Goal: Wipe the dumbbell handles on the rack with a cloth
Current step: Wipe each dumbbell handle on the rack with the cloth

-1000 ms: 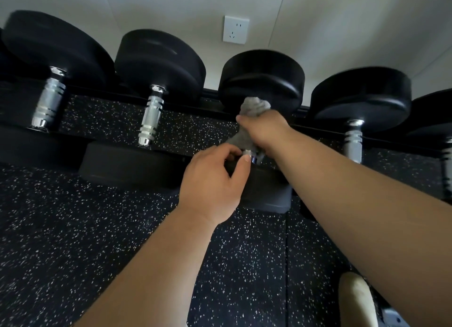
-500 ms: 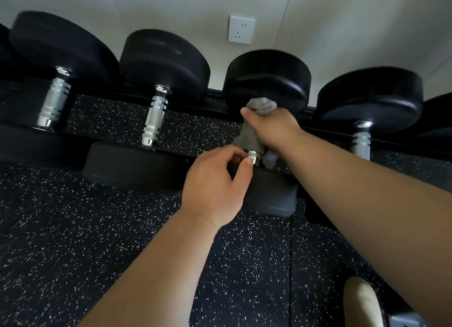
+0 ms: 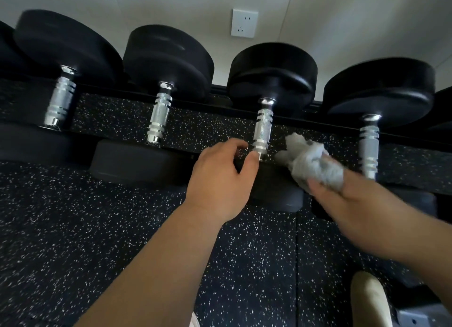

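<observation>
Our left hand (image 3: 220,177) pinches the knurled chrome dumbbell handle (image 3: 263,128) at its bottom end, right hand (image 3: 342,194) grips a crumpled grey cloth (image 3: 310,160) just beside it.

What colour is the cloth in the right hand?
Light grey cloth, clearest in the head view.

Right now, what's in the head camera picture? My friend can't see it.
A right hand holds a crumpled grey cloth in the gap between one shiny dumbbell handle and the next handle on a rack. The left hand has its thumb on the first handle's lower end.
</observation>
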Available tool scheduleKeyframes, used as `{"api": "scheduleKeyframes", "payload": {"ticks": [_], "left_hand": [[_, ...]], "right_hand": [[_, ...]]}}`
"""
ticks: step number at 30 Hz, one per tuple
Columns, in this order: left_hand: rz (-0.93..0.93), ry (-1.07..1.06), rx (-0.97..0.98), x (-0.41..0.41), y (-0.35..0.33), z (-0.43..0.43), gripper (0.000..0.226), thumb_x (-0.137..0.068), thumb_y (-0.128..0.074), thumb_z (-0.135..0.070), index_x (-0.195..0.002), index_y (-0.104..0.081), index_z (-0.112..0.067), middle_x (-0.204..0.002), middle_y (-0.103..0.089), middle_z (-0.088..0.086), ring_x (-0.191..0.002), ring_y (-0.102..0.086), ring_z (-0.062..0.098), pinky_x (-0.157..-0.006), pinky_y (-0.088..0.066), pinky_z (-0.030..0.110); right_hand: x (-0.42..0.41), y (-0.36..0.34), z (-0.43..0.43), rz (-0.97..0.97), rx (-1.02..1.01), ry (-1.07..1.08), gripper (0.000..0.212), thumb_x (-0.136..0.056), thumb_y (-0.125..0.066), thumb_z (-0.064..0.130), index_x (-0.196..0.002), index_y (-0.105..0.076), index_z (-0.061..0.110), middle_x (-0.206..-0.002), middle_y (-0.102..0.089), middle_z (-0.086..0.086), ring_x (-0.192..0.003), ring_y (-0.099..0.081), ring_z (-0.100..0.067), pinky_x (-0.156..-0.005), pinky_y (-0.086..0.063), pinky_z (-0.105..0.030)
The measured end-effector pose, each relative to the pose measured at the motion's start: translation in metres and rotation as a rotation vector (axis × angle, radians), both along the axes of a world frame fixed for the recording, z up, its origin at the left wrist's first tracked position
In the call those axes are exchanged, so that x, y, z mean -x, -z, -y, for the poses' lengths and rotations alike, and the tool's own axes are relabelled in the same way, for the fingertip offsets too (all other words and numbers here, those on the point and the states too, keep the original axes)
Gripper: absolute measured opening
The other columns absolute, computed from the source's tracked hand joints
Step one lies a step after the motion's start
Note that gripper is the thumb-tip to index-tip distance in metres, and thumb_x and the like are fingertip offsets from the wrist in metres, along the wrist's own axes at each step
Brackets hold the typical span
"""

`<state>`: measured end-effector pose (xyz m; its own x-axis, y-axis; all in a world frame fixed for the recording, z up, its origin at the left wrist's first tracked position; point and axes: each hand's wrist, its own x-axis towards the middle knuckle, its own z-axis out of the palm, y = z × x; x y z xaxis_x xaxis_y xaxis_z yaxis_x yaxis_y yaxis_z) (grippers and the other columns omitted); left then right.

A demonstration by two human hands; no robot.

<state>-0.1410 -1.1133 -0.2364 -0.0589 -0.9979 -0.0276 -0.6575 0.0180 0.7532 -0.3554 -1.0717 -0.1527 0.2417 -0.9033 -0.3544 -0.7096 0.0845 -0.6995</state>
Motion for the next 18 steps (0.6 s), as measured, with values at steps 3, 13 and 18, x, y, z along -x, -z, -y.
{"api": "scheduleKeyframes", "payload": {"ticks": [3,13,18], "left_hand": [[-0.106,0.028,-0.129,-0.003,-0.005,0.007,0.055,-0.094,-0.029,-0.064,-0.116,-0.069,-0.035,-0.112,-0.068,-0.01,-0.113,-0.059,0.015,-0.098,-0.05,0.038],[-0.496,-0.32,-0.359,-0.018,-0.029,0.027,0.046,-0.107,-0.033,-0.047,-0.109,-0.076,-0.032,-0.107,-0.077,-0.003,-0.102,-0.07,0.016,-0.088,-0.054,0.034],[-0.161,-0.012,-0.309,-0.019,-0.03,0.017,0.037,-0.11,-0.034,-0.047,-0.125,-0.065,-0.033,-0.113,-0.066,-0.012,-0.1,-0.059,0.001,-0.081,-0.046,0.026]], "right_hand": [[-0.018,0.021,-0.022,-0.171,0.088,-0.15,0.056,-0.093,-0.021,0.074,-0.143,-0.028,0.051,-0.16,-0.025,0.019,-0.147,-0.032,-0.003,-0.119,-0.038,-0.041],[-0.065,0.05,0.008,-0.354,0.588,-0.108,0.052,-0.098,-0.05,0.056,-0.139,-0.061,0.027,-0.139,-0.061,-0.004,-0.128,-0.056,-0.028,-0.107,-0.049,-0.046],[-0.02,0.047,-0.005,-0.359,0.419,0.063,0.064,-0.092,-0.046,0.069,-0.139,-0.057,0.028,-0.126,-0.061,0.002,-0.108,-0.06,-0.017,-0.09,-0.055,-0.034]]}}
